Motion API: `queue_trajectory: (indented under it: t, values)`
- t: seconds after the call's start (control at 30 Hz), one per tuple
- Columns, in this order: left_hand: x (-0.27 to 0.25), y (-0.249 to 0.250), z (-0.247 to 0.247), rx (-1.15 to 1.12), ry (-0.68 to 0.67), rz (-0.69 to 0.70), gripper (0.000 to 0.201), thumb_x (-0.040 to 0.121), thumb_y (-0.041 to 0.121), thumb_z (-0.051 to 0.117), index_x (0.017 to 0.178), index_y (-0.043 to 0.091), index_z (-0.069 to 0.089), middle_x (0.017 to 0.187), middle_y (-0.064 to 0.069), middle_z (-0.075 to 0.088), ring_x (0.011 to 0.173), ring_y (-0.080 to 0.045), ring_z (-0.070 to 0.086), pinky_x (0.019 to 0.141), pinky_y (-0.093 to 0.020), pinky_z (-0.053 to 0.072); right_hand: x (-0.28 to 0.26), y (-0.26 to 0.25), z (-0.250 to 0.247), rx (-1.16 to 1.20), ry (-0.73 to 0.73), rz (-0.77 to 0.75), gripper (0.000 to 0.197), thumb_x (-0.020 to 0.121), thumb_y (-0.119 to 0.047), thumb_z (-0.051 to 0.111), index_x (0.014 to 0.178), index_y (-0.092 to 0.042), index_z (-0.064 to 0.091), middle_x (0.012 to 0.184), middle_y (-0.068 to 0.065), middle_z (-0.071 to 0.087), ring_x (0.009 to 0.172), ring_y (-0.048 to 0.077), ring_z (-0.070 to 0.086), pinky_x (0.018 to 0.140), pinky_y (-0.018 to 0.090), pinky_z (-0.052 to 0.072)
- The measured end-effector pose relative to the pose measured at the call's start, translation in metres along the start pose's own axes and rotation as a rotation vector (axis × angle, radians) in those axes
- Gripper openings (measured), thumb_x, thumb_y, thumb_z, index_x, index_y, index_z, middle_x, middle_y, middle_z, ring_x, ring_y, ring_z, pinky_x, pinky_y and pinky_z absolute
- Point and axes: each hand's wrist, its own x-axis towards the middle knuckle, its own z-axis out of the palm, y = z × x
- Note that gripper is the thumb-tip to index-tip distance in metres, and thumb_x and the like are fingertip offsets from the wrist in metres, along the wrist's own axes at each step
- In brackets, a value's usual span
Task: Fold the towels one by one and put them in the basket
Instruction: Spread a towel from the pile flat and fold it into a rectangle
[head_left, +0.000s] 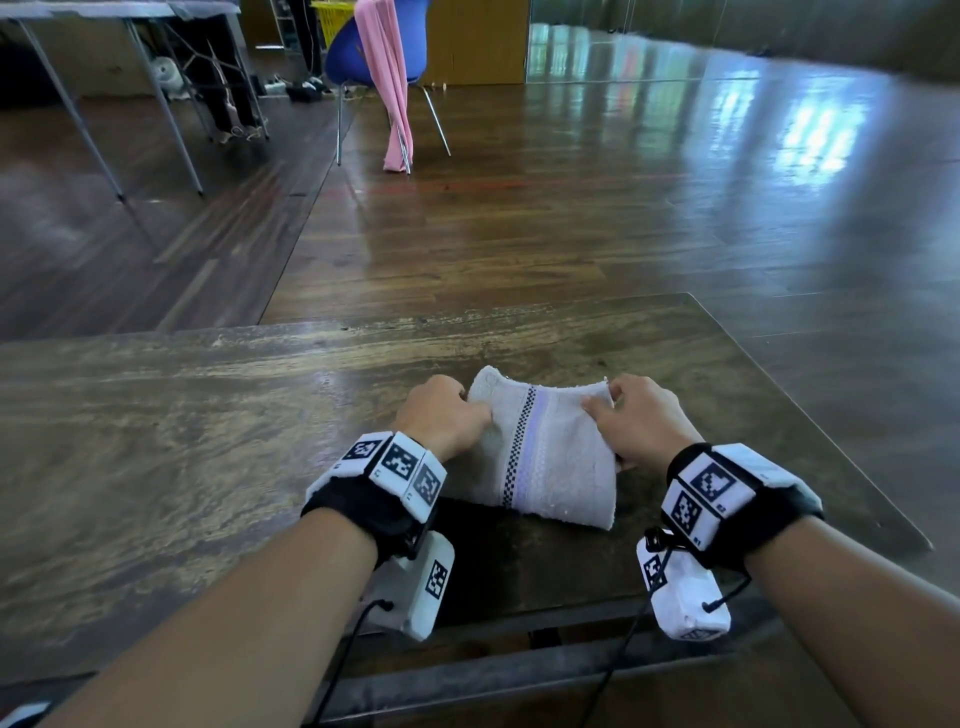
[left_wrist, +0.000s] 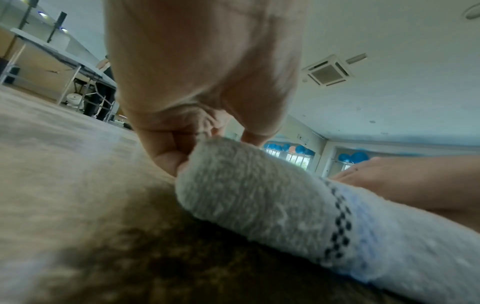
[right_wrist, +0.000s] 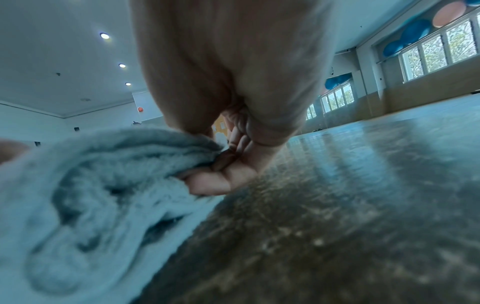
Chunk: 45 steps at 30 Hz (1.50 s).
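From the head camera, a folded grey towel (head_left: 550, 447) with a checked stripe lies on a worn wooden table (head_left: 208, 415), stretched between the two hands. The left hand (head_left: 447, 415) has its fingers curled onto the towel's left edge, and the right hand (head_left: 641, 421) pinches the right edge near the far corner, with the thumb laid on top of the cloth. Far beyond the hands, a pink towel (head_left: 387, 78) hangs over a blue chair (head_left: 345, 52), and behind that chair stands a yellow basket (head_left: 330, 21); what it holds cannot be seen from here.

In the left wrist camera, the left hand (left_wrist: 202, 82) comes down from above, its fingertips (left_wrist: 168, 162) gripping the rounded fold of the towel (left_wrist: 259, 195) just above the table (left_wrist: 64, 185). The right hand (left_wrist: 405, 176) rests on the cloth farther along.

In the right wrist camera, the right hand (right_wrist: 228, 82) clamps several bunched layers of the towel (right_wrist: 103, 185) between thumb and fingers (right_wrist: 215, 183), close over the table (right_wrist: 337, 205).
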Motion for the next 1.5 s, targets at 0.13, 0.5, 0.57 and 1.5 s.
queue_trajectory:
  t: [0.13, 0.5, 0.57, 1.5]
  values:
    - [-0.003, -0.001, 0.003, 0.044, 0.039, 0.079, 0.028, 0.092, 0.037, 0.059, 0.075, 0.017, 0.048, 0.075, 0.002, 0.054, 0.073, -0.022, 0.054, 0.062, -0.032, 0.038, -0.005, -0.005, -0.004, 0.031, -0.014, 0.027, 0.021, 0.102, -0.031, 0.053, 0.093, -0.012, 0.053, 0.100, 0.012, 0.061, 0.058, 0.017, 0.067, 0.034, 0.018, 0.045]
    - [-0.020, 0.006, -0.012, -0.140, 0.093, 0.066, 0.031, 0.080, 0.017, 0.064, 0.105, 0.019, 0.046, 0.092, 0.003, 0.057, 0.088, -0.020, 0.057, 0.084, -0.041, 0.050, -0.016, -0.004, -0.015, -0.421, -0.016, -0.142, 0.028, 0.091, -0.043, 0.052, 0.079, -0.018, 0.058, 0.105, 0.006, 0.061, 0.098, 0.030, 0.059, 0.081, 0.040, 0.052]
    - [-0.025, 0.008, -0.017, 0.028, 0.319, 0.222, 0.027, 0.081, 0.016, 0.063, 0.101, 0.023, 0.046, 0.097, 0.006, 0.059, 0.096, -0.021, 0.055, 0.091, -0.043, 0.045, -0.017, -0.001, -0.020, -0.407, -0.074, -0.142, 0.042, 0.086, -0.051, 0.056, 0.062, -0.017, 0.055, 0.080, 0.003, 0.065, 0.079, 0.026, 0.063, 0.069, 0.034, 0.051]
    - [-0.082, 0.049, -0.002, 0.102, -0.074, 0.549, 0.019, 0.085, 0.035, 0.071, 0.081, 0.016, 0.072, 0.075, 0.007, 0.066, 0.066, -0.004, 0.056, 0.067, -0.025, 0.047, -0.063, 0.033, -0.033, -0.060, -0.338, -0.459, 0.009, 0.083, -0.029, 0.082, 0.092, -0.030, 0.080, 0.083, -0.010, 0.077, 0.077, 0.003, 0.069, 0.075, 0.014, 0.051]
